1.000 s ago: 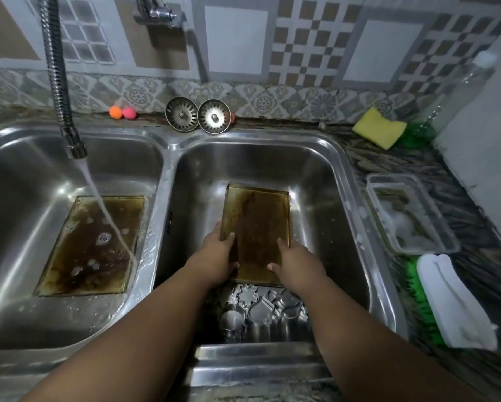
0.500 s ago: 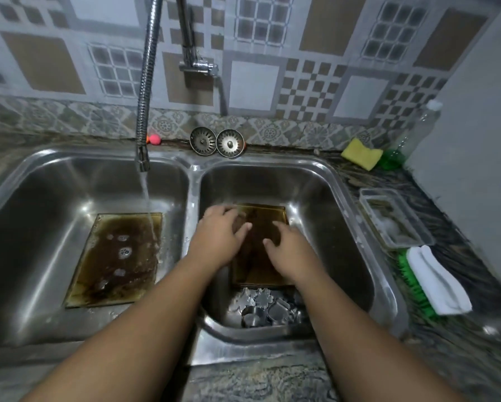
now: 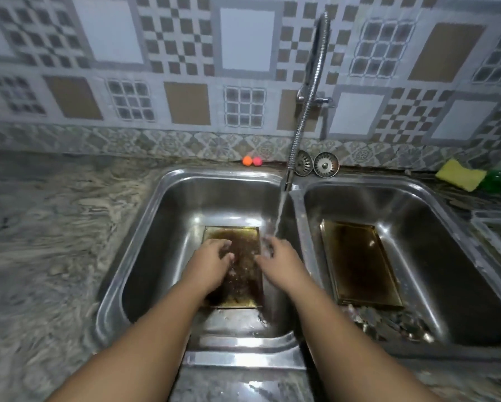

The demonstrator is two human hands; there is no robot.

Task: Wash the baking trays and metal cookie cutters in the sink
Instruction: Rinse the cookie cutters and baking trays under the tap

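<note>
**Over the left basin: first rinse under way, nothing clean yet**

Down in the head view, I see the sink (image 3: 243,359) with its two basins, and both hands are in the left one. The left tray (image 3: 243,282) lies flat on the basin floor, dark brown with baked-on grime and wet on top. The left hand (image 3: 213,262) sits on the tray's left part with fingers bent down onto the metal. Blur hides the tips, so I cannot tell whether it pinches the tray or only presses on it. The right hand (image 3: 276,258) is at the tray's right edge, loose and holding nothing. Its fingers reach into the water (image 3: 279,216) falling from the tap hose (image 3: 307,111).

Across the divider, the right tray (image 3: 359,265) lies flat in the right basin, just as brown, with no hand near it. The cookie cutters (image 3: 388,323) are a blurred heap on that basin's floor, just in front of the tray, toward me.

By my reading the job is at its very start. One tray is getting a first rinse, with no suds on it that I can see. The sponge (image 3: 461,174) rests on the counter (image 3: 40,227) by the back wall, well apart from both hands. As I judge it, both trays need scrubbing and rinsing, and then every cutter.
</note>
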